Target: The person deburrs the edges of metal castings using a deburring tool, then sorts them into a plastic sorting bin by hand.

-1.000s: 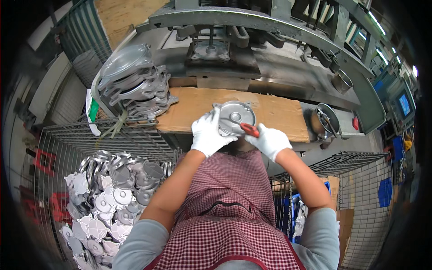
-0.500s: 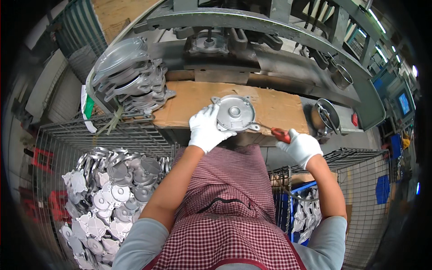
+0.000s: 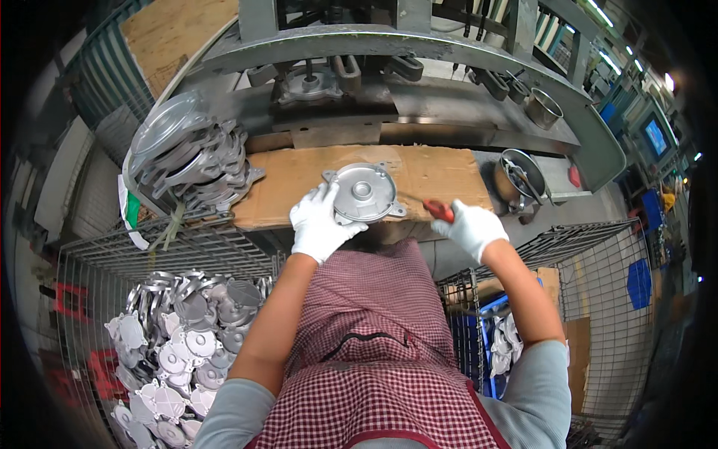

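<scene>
A round silver-grey metal cover (image 3: pixel 363 206) with lugs and a raised ring in its middle is held face up at the near edge of a cardboard sheet (image 3: pixel 441 176). My left hand (image 3: pixel 321 223), in a white glove, grips it by the left rim. In my gloved right hand (image 3: pixel 473 230) is a red-handled tool (image 3: pixel 439 210) with a thin metal shaft. The shaft points left at the cover's right rim. Its tip is blurred, so I cannot tell whether it touches.
Similar castings are stacked (image 3: pixel 198 161) at the bench's left. A wire basket (image 3: pixel 172 243) at lower left holds many more; a blue crate (image 3: pixel 490 352) with metal parts stands lower right. One metal pot (image 3: pixel 505 179) holds tools. Behind the cardboard rises a machine frame (image 3: pixel 344 41).
The whole view has shifted, so the scene lies further left. The tool's tip has moved from the cover's lower right lug up beside its right rim. Both hands keep their holds.
</scene>
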The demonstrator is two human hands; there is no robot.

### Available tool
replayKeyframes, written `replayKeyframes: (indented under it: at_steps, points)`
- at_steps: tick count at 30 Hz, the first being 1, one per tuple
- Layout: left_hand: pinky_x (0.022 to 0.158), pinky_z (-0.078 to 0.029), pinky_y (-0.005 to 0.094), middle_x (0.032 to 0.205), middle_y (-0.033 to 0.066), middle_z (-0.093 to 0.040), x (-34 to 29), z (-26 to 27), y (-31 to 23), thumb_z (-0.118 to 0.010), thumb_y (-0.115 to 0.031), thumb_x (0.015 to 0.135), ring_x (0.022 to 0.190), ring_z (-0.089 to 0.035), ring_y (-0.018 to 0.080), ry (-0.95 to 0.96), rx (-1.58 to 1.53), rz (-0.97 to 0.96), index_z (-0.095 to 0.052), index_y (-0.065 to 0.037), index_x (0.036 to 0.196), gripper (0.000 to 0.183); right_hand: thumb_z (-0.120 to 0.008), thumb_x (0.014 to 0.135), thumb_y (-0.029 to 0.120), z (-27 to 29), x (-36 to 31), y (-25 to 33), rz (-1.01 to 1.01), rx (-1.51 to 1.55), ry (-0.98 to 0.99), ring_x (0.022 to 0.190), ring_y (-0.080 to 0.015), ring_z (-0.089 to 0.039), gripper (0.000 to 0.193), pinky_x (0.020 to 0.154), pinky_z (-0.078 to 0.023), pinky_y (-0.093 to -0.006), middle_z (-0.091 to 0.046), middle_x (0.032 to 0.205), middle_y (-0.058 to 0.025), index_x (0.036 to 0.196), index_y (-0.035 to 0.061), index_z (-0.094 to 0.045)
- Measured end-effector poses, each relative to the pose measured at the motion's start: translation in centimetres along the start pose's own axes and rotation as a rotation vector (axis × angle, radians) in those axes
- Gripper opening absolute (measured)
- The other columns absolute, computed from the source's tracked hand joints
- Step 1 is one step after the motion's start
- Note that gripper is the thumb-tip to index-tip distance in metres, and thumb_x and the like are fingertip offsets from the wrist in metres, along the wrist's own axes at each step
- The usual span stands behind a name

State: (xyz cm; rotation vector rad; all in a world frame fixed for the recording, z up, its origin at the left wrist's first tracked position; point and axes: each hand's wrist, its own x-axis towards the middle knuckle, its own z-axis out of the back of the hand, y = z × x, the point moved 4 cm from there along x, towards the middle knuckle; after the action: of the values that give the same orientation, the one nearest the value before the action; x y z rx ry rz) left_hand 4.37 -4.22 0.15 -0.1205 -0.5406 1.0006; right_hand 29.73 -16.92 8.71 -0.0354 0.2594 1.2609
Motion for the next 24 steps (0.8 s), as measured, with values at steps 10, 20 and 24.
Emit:
replayKeyframes:
  at_steps: [10, 20, 24]
  points:
    - [0.095, -0.045, 0.0527, 0.131, 0.0293, -0.059, -3.3, 3.7, -1.5, -0.089, -0.055, 0.054, 0.117, -0.059, 0.0429, -0.178, -0.041, -0.231, -0.072, -0.010, 0.087, 0.059, -0.078, 0.084, 0.033, 0.3, -7.3, -16.1, -0.298, 0.532, -0.552, 0.091, -0.0206, -0.070, 0.052, 0.084, -0.055, -0.0345, -0.073, 0.103, -0.0151, 0.123, 0.0018, -0.065]
    - [0.066, -0.050, 0.0458, 0.113, 0.0293, -0.062, -6.5, 10.4, -5.5, -0.083, -0.060, 0.051, 0.092, -0.066, 0.0426, -0.210, -0.154, -0.414, -0.067, -0.012, 0.069, 0.054, -0.067, 0.080, 0.069, -0.9, -5.6, -40.7, -0.918, 0.294, -0.850, 0.119, -0.0383, -0.062, 0.085, 0.097, -0.048, -0.0450, -0.065, 0.130, -0.0221, 0.134, 0.0032, -0.061]
    - [0.061, -0.045, 0.0444, 0.109, 0.0266, -0.060, -7.3, 11.6, -6.9, -0.082, -0.058, 0.050, 0.086, -0.064, 0.0397, -0.340, -0.110, -0.479, -0.064, -0.014, 0.068, 0.051, -0.063, 0.088, 0.065, -7.6, -7.1, -39.1, -0.866, 0.572, -1.304, 0.127, -0.0412, -0.056, 0.084, 0.109, -0.042, -0.0451, -0.057, 0.139, -0.0263, 0.140, 0.0001, -0.055]
